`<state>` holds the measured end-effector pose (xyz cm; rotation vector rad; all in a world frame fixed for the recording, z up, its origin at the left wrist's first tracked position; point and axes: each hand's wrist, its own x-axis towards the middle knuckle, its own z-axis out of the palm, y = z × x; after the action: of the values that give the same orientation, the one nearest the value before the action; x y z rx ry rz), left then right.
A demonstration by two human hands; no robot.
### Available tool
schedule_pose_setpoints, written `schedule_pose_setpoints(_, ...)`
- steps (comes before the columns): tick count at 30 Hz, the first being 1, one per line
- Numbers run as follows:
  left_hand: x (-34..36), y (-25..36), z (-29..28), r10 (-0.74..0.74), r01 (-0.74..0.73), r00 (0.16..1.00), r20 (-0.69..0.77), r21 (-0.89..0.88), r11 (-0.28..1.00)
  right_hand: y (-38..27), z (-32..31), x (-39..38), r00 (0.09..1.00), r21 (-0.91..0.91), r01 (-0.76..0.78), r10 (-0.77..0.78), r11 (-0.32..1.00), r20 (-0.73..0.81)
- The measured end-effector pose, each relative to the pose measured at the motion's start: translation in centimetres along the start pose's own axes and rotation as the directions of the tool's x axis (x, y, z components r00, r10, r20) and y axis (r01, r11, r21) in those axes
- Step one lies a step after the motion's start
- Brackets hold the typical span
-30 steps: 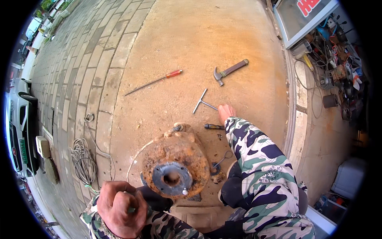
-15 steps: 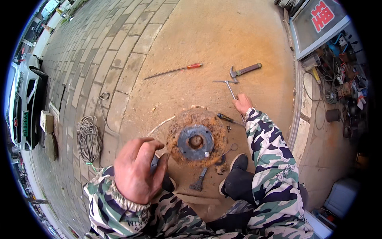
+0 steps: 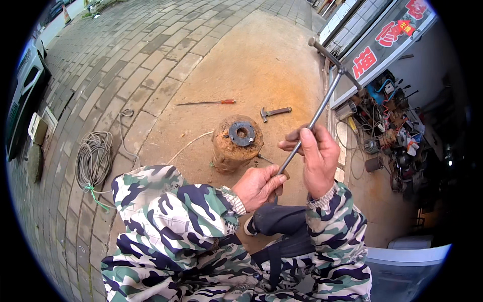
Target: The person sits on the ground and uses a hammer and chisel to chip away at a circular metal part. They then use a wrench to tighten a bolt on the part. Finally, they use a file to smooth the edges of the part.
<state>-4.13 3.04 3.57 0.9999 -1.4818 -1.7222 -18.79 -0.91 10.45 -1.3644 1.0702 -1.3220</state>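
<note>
A long T-handle wrench (image 3: 324,103) slants up to the right in front of me, its crossbar at the far upper end. My left hand (image 3: 257,187) pinches the lower end of its shaft. Higher up, my right hand (image 3: 319,158) holds the shaft between thumb and fingers. Beyond the left hand stands a rusty cylinder-shaped machine part (image 3: 229,153) on the ground. On its top sits a dark round flange (image 3: 244,133) with a hole in the middle and a small bright bolt head near its rim.
A red-handled screwdriver (image 3: 216,102) and a claw hammer (image 3: 279,111) lie beyond the rusty part. At left is a coiled cable (image 3: 94,158) on paving bricks. Cluttered tools and parts (image 3: 392,121) fill the doorway at right, beside a glass door (image 3: 372,53).
My right hand has lifted the T-handle wrench off the ground and brought it up before me. The left hand has moved right and taken hold of its lower end. The view has shifted.
</note>
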Motion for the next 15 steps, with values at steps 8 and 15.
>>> schedule_pose_setpoints(8, -1.9, -0.2, -0.2, 0.203, -0.23, 0.951, 0.233, 0.093, 0.969, -13.9, -6.4, -2.1, 0.858, -0.883, 0.426, -0.397, 0.197, 0.326)
schedule_pose_setpoints(15, 2.9, 0.2, -5.1, 0.309, -0.392, 0.92, 0.241, 0.553, 0.735, -20.2, -4.5, 2.4, 0.873, -0.809, 0.224, 0.257, 0.543, 0.414)
